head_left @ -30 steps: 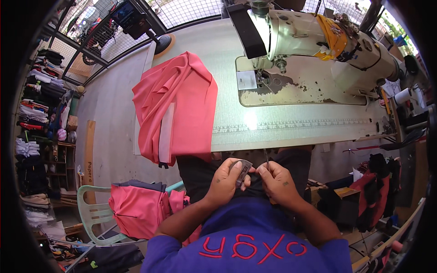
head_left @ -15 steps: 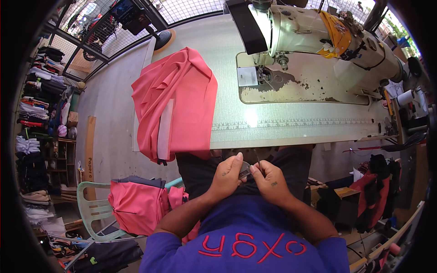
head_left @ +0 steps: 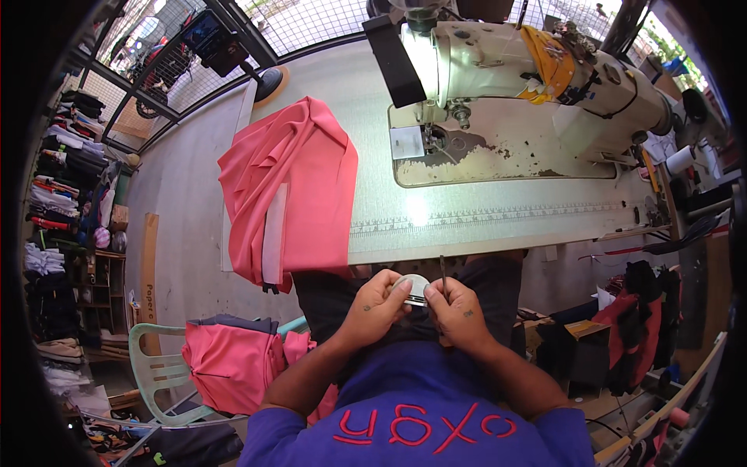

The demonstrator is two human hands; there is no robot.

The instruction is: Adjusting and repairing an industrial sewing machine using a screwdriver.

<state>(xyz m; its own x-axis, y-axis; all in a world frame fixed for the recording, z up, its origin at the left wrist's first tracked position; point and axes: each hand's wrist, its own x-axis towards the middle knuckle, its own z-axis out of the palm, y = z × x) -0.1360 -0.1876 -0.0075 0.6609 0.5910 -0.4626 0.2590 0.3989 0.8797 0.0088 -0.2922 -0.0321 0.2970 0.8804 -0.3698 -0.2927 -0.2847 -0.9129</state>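
Note:
Above my lap, in front of the table edge, my left hand [head_left: 381, 305] is closed on a small half-round pale metal plate [head_left: 416, 285] with a dark slotted edge. My right hand [head_left: 457, 309] pinches the plate's other side. A thin dark rod-like tool [head_left: 442, 268] also runs through my right hand, its tip pointing up past the fingers; its exact kind is unclear. Beyond my hands stands a sewing machine [head_left: 498, 66], its needle area showing an opening [head_left: 447, 142] beside a shiny square plate [head_left: 406, 143].
Pink fabric [head_left: 319, 179] lies on the left of the table [head_left: 373, 245] and hangs over its front edge. More pink fabric [head_left: 233, 362] rests on a green plastic chair [head_left: 152, 362] at left. Stacked clothes [head_left: 50, 261] line the left wall.
The metal plate has turned so that its pale flat face now shows between my hands. My hands have shifted slightly nearer my body. The whole view has moved a little.

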